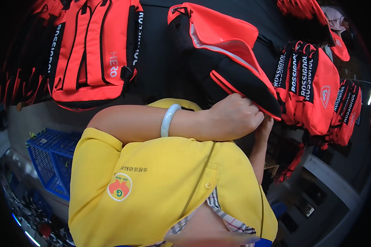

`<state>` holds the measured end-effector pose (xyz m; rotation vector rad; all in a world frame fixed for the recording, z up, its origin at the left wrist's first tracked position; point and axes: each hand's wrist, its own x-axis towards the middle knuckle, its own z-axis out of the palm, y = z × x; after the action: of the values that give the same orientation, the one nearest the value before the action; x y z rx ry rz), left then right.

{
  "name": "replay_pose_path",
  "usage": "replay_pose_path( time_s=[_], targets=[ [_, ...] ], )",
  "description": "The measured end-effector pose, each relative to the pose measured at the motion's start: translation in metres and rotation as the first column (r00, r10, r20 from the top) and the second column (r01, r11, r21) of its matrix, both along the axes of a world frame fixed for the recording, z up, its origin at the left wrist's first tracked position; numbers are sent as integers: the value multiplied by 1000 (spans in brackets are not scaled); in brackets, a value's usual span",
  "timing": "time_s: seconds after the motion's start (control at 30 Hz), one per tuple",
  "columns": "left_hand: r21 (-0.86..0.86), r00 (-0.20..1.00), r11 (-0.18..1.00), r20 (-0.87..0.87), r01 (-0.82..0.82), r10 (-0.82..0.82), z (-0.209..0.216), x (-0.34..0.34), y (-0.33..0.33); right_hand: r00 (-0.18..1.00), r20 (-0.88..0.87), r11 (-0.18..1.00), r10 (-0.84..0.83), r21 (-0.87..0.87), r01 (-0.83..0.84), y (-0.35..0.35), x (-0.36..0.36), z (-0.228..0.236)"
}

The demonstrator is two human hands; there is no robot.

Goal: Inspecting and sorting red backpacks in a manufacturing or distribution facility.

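Note:
A bright red and black backpack [231, 31] lies tilted on the dark table in front of me, its main opening unzipped and pale lining showing. My left hand [237, 116], below a pale bangle, is closed in a fist at the near right corner of this backpack, gripping its edge. Just beyond that fist, my right hand [265, 126] is raised to the same corner, with its fingertips against the red trim. Much of the right hand is hidden behind the left, and any small part between the fingers cannot be made out.
Another red backpack [84, 53] lies straps-up to the left, beside a dark row of more bags. Several red and black backpacks [317, 86] are stacked at the right. Blue plastic crates [53, 160] stand low on the left. A person [334, 18] is partly visible at far right.

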<state>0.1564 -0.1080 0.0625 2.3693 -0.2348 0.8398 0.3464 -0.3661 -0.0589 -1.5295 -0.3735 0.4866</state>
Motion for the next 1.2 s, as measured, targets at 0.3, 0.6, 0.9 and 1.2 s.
replay_pose_path(
  time_s=[0.3, 0.6, 0.9, 1.2],
  targets=[
    [33, 995, 997, -71, 76, -73, -3, 7, -15, 998, -65, 999, 23, -42, -25, 4, -14, -20],
    [-389, 833, 920, -493, 45, -249, 43, 12, 95, 994, 110, 983, 16, -182, 5, 21, -4, 34],
    [-527, 663, 848, -654, -55, -364, 83, 38, 178, 944, 305, 974, 124, -221, -56, 51, 24, 81],
    [-521, 735, 842, -625, -143, -262, 102, 30, 213, 915, 336, 966, 222, -203, -160, 72, 22, 122]
  ],
)
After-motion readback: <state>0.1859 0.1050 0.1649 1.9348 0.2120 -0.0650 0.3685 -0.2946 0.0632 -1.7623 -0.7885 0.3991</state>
